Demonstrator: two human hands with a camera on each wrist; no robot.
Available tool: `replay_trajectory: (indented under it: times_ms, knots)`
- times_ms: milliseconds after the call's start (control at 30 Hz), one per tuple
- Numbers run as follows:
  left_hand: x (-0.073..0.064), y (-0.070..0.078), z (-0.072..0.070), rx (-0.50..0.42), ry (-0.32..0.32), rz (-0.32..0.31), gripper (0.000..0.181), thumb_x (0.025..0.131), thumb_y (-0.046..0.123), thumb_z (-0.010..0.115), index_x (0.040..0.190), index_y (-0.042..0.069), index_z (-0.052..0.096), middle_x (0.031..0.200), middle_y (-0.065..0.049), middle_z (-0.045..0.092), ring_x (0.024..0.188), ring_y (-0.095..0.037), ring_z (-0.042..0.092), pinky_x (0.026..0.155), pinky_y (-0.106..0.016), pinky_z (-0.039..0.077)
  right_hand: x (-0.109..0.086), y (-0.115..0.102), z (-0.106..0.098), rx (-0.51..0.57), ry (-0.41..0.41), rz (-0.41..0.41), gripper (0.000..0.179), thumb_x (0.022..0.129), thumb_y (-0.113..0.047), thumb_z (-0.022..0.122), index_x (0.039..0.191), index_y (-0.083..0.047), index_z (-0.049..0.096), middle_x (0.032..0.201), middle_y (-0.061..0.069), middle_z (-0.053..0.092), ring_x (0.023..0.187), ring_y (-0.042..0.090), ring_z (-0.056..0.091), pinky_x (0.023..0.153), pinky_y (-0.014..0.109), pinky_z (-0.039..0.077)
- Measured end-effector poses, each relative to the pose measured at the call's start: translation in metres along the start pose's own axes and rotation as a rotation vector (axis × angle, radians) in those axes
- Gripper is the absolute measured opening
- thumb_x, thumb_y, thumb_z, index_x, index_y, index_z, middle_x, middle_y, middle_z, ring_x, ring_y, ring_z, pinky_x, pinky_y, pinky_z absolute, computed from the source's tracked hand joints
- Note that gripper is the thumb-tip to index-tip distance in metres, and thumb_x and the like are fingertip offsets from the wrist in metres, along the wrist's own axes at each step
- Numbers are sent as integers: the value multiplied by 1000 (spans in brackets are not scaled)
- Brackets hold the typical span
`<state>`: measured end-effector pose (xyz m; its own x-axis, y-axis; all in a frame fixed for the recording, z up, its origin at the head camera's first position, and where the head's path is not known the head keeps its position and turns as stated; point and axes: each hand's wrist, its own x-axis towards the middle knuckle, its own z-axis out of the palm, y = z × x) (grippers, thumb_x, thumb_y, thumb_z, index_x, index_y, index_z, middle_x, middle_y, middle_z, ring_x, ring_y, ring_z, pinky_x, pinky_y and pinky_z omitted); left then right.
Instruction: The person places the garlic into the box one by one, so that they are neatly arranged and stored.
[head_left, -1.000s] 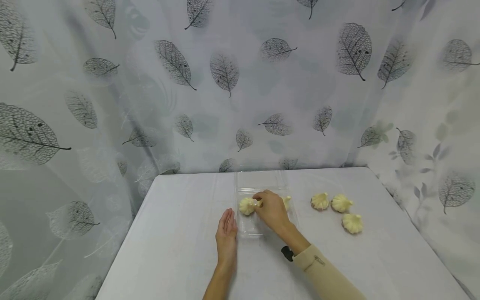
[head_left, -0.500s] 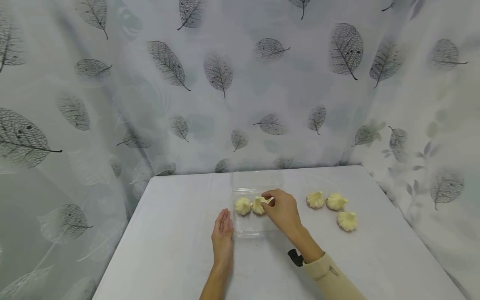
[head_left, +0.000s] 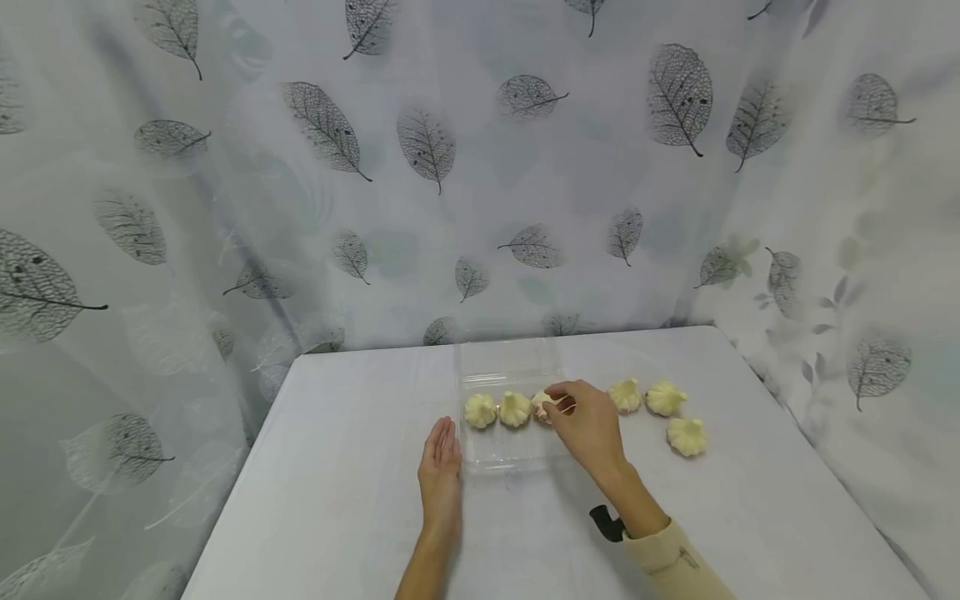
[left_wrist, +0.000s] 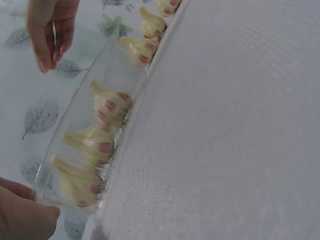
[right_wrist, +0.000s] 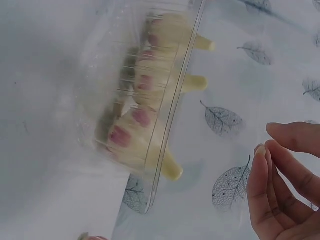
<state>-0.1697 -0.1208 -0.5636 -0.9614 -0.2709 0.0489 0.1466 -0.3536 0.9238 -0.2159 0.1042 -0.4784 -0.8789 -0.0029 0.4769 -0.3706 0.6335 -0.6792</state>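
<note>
Three pale garlic bulbs [head_left: 514,409] with pinkish patches sit in a row inside a clear plastic box [head_left: 495,460]. My left hand [head_left: 441,475] stands on edge along the box's left side, fingers straight; in the left wrist view its thumb [left_wrist: 35,217] is right at the box's end. Over the rightmost boxed bulb [head_left: 542,407] is my right hand [head_left: 588,425], fingers bent and partly covering that bulb. The right wrist view has this hand [right_wrist: 282,185] apart from the bulbs, nothing between thumb and fingertips.
Outside the box, to its right, lie three more garlic bulbs [head_left: 665,399] on the white table [head_left: 337,492]. The box's clear lid [head_left: 510,357] lies folded back behind it. A leaf-patterned curtain [head_left: 465,167] hangs behind the table and along its sides.
My right hand has drawn back to the right, from the middle bulb past the rightmost one, uncovering the boxed bulbs. The left hand stays at the box's side; the head view has shifted slightly.
</note>
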Motion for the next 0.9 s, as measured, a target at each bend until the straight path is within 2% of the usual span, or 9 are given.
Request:
replay_trajectory:
  times_ms: [467, 700, 900]
  knots:
    - [1, 1, 0, 0, 1, 3, 58, 104, -14, 38, 160, -3, 29, 168, -18, 29, 157, -30, 26, 123, -24, 32, -3, 26, -29, -65, 139, 1, 16, 84, -4, 84, 100, -5, 80, 89, 9, 77, 75, 23, 73, 65, 41, 64]
    - [1, 1, 0, -7, -1, -1, 58, 104, -14, 38, 160, -2, 30, 168, -18, 29, 157, -29, 26, 124, -25, 32, -13, 38, -44, -116, 195, 49, 14, 85, -6, 83, 99, -6, 81, 87, 6, 77, 74, 22, 73, 63, 37, 62]
    - [2, 0, -1, -4, 5, -2, 57, 104, -14, 40, 160, -5, 29, 167, -20, 30, 157, -31, 26, 123, -25, 33, -19, 49, -59, -134, 244, 85, 15, 84, -5, 84, 99, -4, 81, 89, 10, 78, 74, 26, 74, 61, 36, 61]
